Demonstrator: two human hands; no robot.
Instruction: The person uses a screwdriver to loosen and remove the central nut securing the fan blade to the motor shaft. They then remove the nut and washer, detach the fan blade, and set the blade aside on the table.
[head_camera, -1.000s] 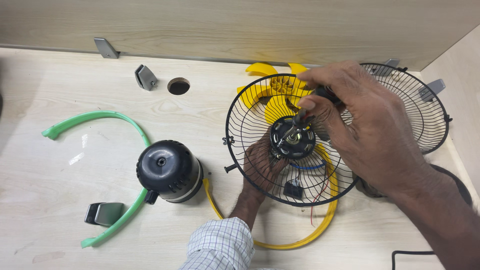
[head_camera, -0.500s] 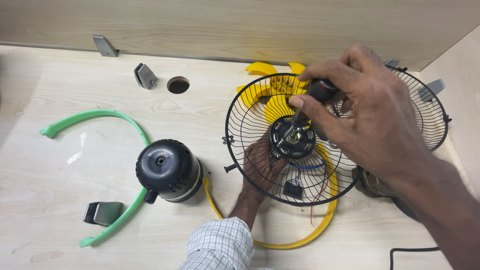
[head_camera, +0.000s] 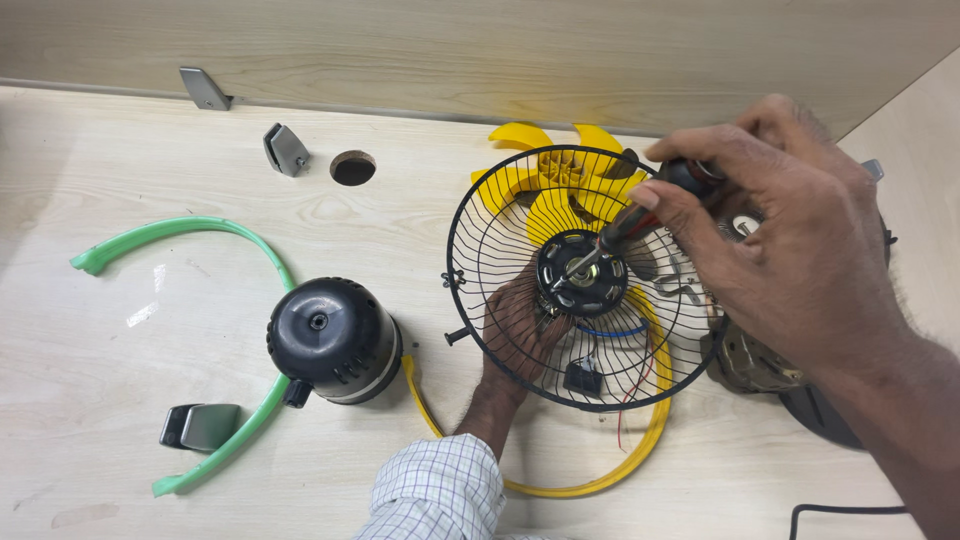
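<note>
Right of centre: black wire fan guard (head_camera: 575, 275), tilted, braced from behind by left hand (head_camera: 520, 335), fingers spread against the motor hub (head_camera: 582, 272), steadying it. Right hand (head_camera: 790, 240), fingers closed round screwdriver (head_camera: 640, 215), tip at hub. Yellow fan blade (head_camera: 560, 175) behind; black motor housing (head_camera: 333, 340) lower left.

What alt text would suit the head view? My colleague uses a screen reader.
A right hand holds a screwdriver to the hub of a black wire fan guard, which the left hand steadies from behind. On the pale wooden table lie yellow fan blades, a black motor housing and a green ring.
</note>
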